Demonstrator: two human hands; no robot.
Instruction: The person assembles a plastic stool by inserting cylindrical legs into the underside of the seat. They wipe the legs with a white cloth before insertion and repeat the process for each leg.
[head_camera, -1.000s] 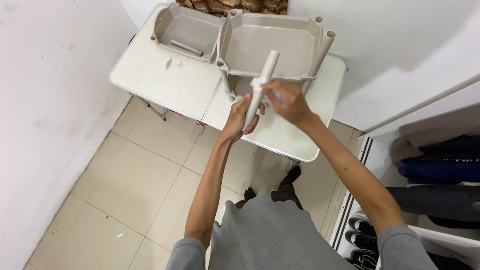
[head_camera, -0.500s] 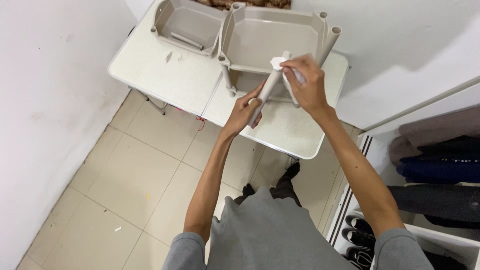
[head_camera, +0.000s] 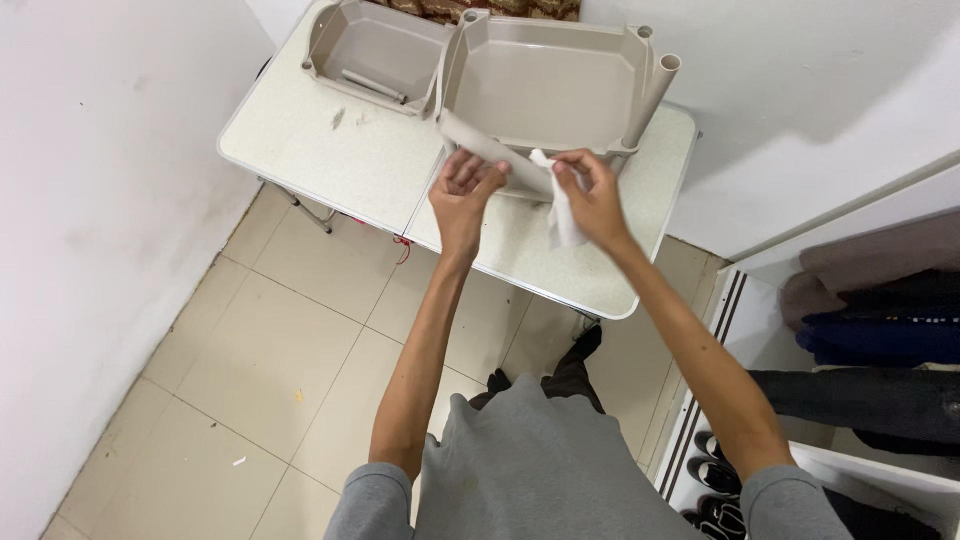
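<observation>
The person is wiping a beige plastic tube (head_camera: 492, 155), and this looks like the cleaning step of work on the shelf parts spread over the counter (head_camera: 330, 160). The left hand (head_camera: 463, 192) is closing its fingers around the tube near its middle, steadying it. The right hand (head_camera: 590, 195) is pinching a white wipe (head_camera: 565, 215) between thumb and fingers, pressing the top of the wipe against the tube's right end while the rest is hanging loose below the hand.

The tube is lying slanted above the counter, its left end rising toward the near rim of the large tray (head_camera: 545, 85), its right end hidden under the wipe. It is a plain round pole, matte beige, matching the trays; no dirt is showing on the visible stretch, though the picture is too coarse to be sure.

As a judgement, the next move is calling for a firm hold with the left hand so the tube is not rolling, and for the wipe to be sliding along the pole while wrapped around it.

Behind the hands, 2 beige trays are standing side by side at the far edge of the counter: the large one with a post (head_camera: 655, 95) rising from its right corner, and a small tray (head_camera: 375, 50) to its left, in which another short tube (head_camera: 375, 87) is lying.
</observation>
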